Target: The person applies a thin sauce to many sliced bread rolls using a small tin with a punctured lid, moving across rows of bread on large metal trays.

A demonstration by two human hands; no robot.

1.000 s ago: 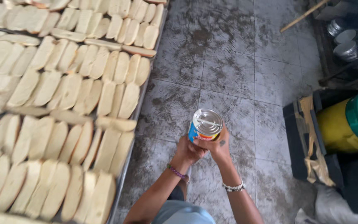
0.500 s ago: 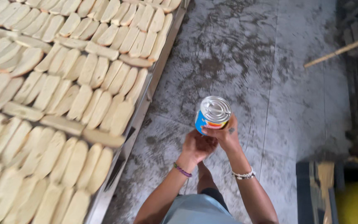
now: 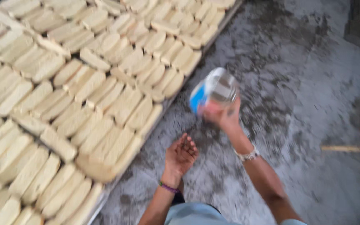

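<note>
Head view looks down on a grey, stained concrete floor (image 3: pixel 296 83) with a large spread of pale, oblong bread slices (image 3: pixel 84 96) packed in rows across the left and far part of the scene. They lie on a flat tray (image 3: pixel 163 110) whose right edge runs diagonally from the far right down toward the near left.

Right hand (image 3: pixel 223 116) is raised over the floor just right of that tray edge and grips a round tin can (image 3: pixel 213 91) from below, fingers wrapped about its lower side. Motion blur softens the can, but its shiny metal top and a blue and white wrapper show, and it is tilted toward the left. A pale beaded bracelet (image 3: pixel 247 155) sits on the right wrist.

Left hand (image 3: pixel 181 156) hangs lower and nearer, apart from the can, holding nothing; its fingers are loosely curled, the palm turned up, with dark smudges on the fingertips. A purple band (image 3: pixel 168 187) circles the left wrist. Both forearms rise from the near edge, above a patch of light blue clothing (image 3: pixel 196 214).

At the right edge a thin wooden stick (image 3: pixel 351 148) lies level across the floor
</note>
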